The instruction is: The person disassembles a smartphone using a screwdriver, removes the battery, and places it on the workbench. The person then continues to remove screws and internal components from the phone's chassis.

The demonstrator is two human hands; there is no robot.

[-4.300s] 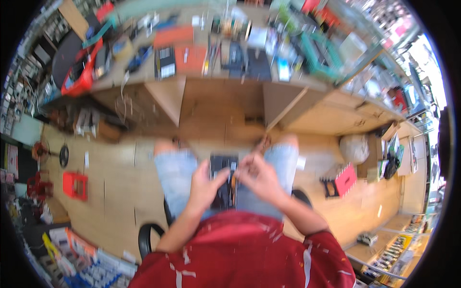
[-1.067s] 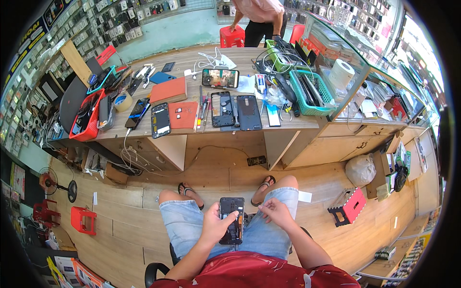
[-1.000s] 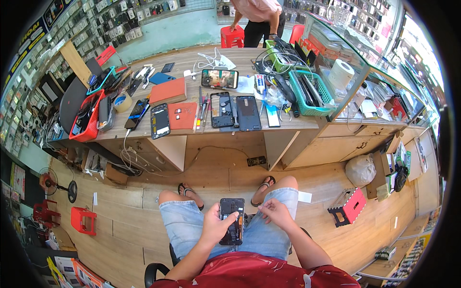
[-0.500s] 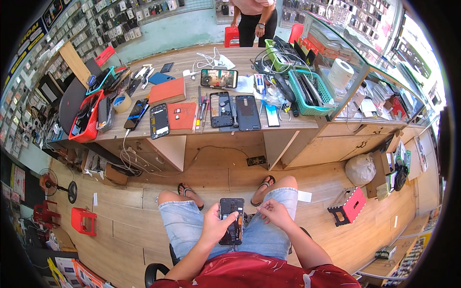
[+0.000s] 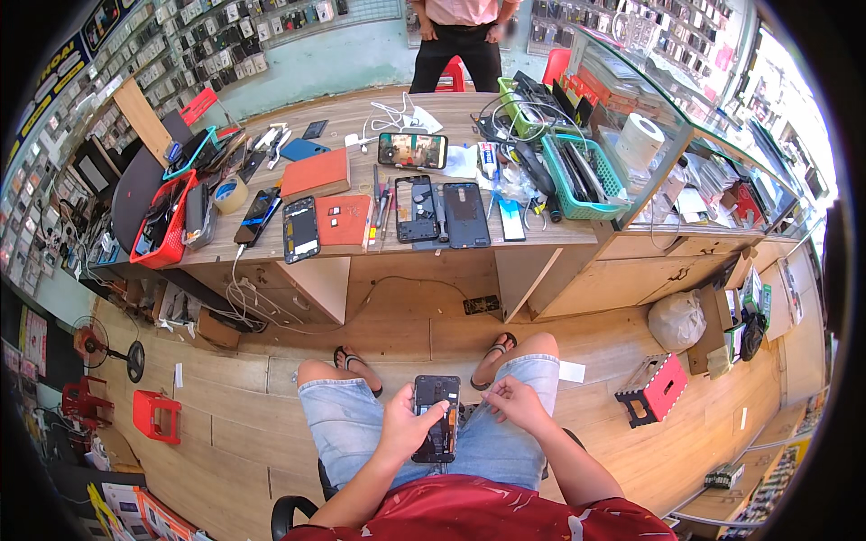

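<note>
Phone, black, internals exposed: head view places it above the lap, long axis near 12–6. Left hand grips its 9 o'clock edge, thumb laid over the face; of the two hands this is the nearer, in contact. Right hand apart, just beside; from it the phone lies toward 9 o'clock, slightly low. Right thumb and forefinger drawn together; cannot tell whether anything is pinched. Desk beyond, toward 12.
</note>
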